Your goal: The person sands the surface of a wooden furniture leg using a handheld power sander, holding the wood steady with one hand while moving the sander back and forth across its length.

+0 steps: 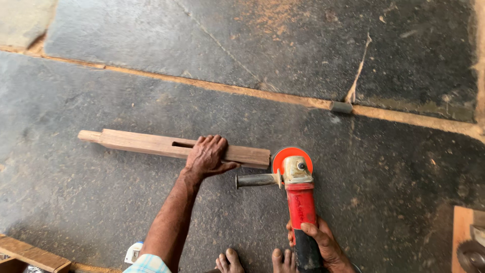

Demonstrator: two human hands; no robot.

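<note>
A long wooden bar (pixel 141 143) with a rectangular slot and a narrowed left end lies on the dark stone floor. My left hand (pixel 207 155) presses flat on top of it near its right end. My right hand (pixel 323 243) grips the black-and-red body of an angle grinder (pixel 299 197). Its orange disc (pixel 283 155) sits against the right end of the bar. The grinder's side handle (pixel 256 179) sticks out to the left, just below my left hand.
My bare toes (pixel 257 260) show at the bottom edge. A wooden plank (pixel 33 255) lies at the bottom left, a wooden board (pixel 462 235) with a metal part at the bottom right. Sawdust-filled joints (pixel 242 91) cross the floor.
</note>
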